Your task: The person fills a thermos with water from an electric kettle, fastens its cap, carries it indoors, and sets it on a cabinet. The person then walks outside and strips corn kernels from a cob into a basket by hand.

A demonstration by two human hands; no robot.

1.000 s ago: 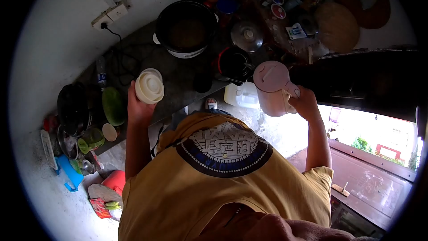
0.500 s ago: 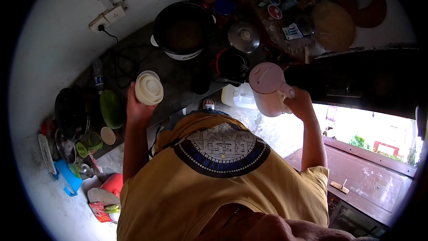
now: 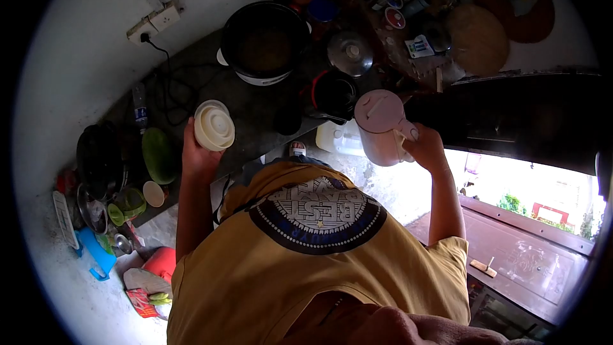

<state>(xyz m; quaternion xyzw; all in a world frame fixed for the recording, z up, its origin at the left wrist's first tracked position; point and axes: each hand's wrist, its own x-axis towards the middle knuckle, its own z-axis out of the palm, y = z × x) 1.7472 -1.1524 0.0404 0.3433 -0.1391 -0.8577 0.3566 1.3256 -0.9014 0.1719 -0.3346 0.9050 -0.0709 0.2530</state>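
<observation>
My left hand (image 3: 199, 158) is closed around a cream-coloured round plastic container (image 3: 214, 126) with concentric rings on the face toward me. It is held above the near edge of the dark counter. My right hand (image 3: 424, 147) grips the handle of a pitcher (image 3: 378, 144) with a pale pink lid (image 3: 380, 110). The lid sits on the pitcher, which is roughly upright in front of the counter's right end. Just behind the pitcher stands a dark pot with a red rim (image 3: 335, 92). Whatever is inside the pitcher or the container cannot be seen.
A large black-lined electric pot (image 3: 266, 41) and a metal lid (image 3: 350, 53) sit at the back of the counter (image 3: 252, 112). On the left are a green oval thing (image 3: 157, 156), a bottle (image 3: 140, 107) and a cup (image 3: 154, 194). A translucent jug (image 3: 341, 137) stands below the counter.
Almost nothing differs. The pitcher in my right hand has shifted very slightly left, and the container in my left hand has tilted a little more toward me.
</observation>
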